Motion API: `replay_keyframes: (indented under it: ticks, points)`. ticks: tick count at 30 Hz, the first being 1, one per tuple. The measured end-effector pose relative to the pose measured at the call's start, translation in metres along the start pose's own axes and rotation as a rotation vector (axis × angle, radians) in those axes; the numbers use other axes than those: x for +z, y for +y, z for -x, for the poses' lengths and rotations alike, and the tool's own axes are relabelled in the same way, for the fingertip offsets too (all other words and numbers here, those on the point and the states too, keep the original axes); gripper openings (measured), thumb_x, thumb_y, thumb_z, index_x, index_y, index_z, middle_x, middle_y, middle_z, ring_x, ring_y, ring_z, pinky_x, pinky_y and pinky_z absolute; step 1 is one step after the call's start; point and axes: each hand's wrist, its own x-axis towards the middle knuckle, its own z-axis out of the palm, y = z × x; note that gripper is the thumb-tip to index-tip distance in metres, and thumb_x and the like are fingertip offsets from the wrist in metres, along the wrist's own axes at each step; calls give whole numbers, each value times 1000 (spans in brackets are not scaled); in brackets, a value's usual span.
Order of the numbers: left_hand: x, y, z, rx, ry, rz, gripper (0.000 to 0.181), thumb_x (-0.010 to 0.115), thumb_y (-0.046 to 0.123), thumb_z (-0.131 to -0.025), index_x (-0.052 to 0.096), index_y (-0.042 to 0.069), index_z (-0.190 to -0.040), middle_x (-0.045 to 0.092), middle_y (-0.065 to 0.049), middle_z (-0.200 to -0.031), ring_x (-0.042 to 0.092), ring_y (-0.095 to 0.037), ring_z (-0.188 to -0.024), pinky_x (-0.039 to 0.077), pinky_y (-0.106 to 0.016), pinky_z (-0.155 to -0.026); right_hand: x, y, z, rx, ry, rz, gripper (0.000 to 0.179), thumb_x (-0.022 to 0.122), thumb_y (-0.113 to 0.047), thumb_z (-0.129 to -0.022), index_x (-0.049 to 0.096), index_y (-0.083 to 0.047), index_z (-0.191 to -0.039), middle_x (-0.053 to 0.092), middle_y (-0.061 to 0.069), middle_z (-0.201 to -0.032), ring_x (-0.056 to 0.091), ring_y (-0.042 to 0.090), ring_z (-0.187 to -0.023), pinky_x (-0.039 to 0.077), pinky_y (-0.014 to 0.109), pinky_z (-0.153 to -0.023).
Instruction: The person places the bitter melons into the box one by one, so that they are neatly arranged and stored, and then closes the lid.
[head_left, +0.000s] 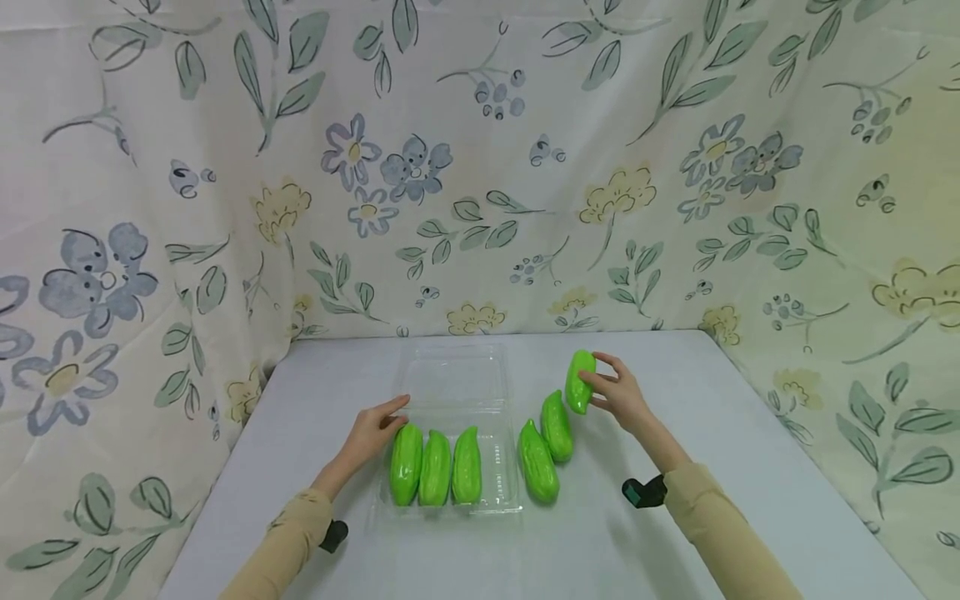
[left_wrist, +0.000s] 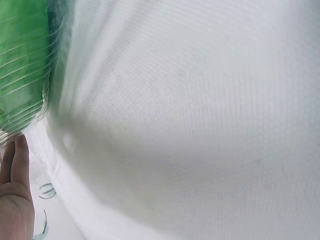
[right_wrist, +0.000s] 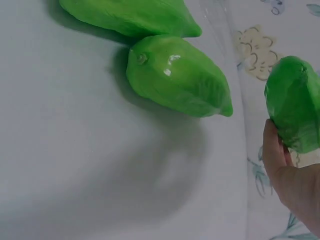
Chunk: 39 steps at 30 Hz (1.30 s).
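My right hand (head_left: 621,395) holds a glossy, bright green oblong model fruit (head_left: 581,382) above the table, pinched between thumb and fingers. Its exact kind is unclear. Below it, two similar green fruits (head_left: 557,427) lie side by side on the table; they also show in the right wrist view. Three more (head_left: 436,468) stand in a row in a clear plastic clamshell box (head_left: 497,467), whose lid (head_left: 450,375) lies folded back. My left hand (head_left: 369,433) touches the box's left edge near the hinge, and in the left wrist view its fingers (left_wrist: 20,162) look straight against the ribbed wall.
A white table (head_left: 585,542) carries everything. Behind it and along both sides hangs a floral curtain (head_left: 465,167). Inside the box, a strip of bare floor shows right of the row. Dark wrist devices (head_left: 643,492) are strapped below both sleeves.
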Motion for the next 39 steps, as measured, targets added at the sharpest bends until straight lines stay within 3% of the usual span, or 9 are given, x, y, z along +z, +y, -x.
replay_keyframes:
  ticks: [7,19,32,39]
  points:
    - [0,1,-1,-13,0,-17,40,62,4,-90,56,1,-130,55,-17,-133,65,-24,-95,52,-23,-71,10,-3,8,-11,-44,-9,68,59,-27,-95,21,-10,-149,45,20,-130,58,3,-91,53,31,-88]
    - [0,0,0,-3,-1,0,40,61,3,-90,55,-1,-130,54,-19,-134,62,-35,-110,55,-39,-81,31,-7,17,-32,-81,-13,59,57,-19,-95,25,-9,-144,52,16,-119,60,9,-89,54,35,-85]
    - [0,0,0,-5,-2,3,41,61,2,-90,55,-1,-130,54,-19,-134,63,-35,-109,55,-35,-79,55,-8,27,0,-121,39,60,63,-23,-92,31,-14,-142,52,20,-127,58,17,-103,52,39,-90]
    - [0,0,0,-5,-2,2,40,61,2,-90,55,-1,-130,54,-18,-134,63,-33,-108,55,-35,-79,68,-9,32,16,-131,33,59,66,-22,-89,36,-16,-140,55,19,-121,59,15,-94,53,33,-82]
